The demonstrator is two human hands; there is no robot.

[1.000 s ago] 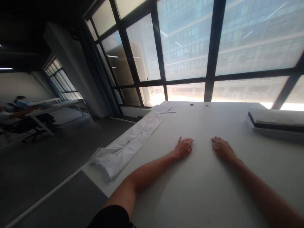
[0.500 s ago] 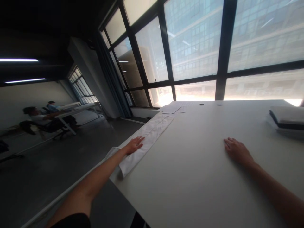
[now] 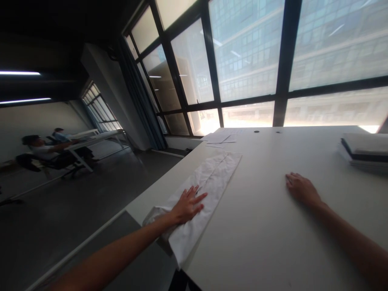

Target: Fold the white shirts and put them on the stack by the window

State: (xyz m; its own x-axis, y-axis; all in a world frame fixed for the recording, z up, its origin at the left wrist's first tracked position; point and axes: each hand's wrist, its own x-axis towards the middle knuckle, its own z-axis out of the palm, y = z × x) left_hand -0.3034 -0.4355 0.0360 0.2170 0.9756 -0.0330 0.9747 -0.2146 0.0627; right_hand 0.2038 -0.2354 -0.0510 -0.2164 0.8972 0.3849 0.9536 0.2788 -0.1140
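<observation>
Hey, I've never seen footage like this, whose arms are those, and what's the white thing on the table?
No machine here: one camera sits on a person's head, looking forward and down, so both bare arms are the wearer's. The left hand lies flat, fingers spread, on a long white folded cloth at the edge of the white table. The right hand rests flat on bare tabletop. Nothing is gripped. A dark-and-white stack lies far right, loose papers at the far end.

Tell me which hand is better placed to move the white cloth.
Left, probably: the left hand lies flat on the white cloth; the right hand rests on the bare table, apart from it.
</observation>
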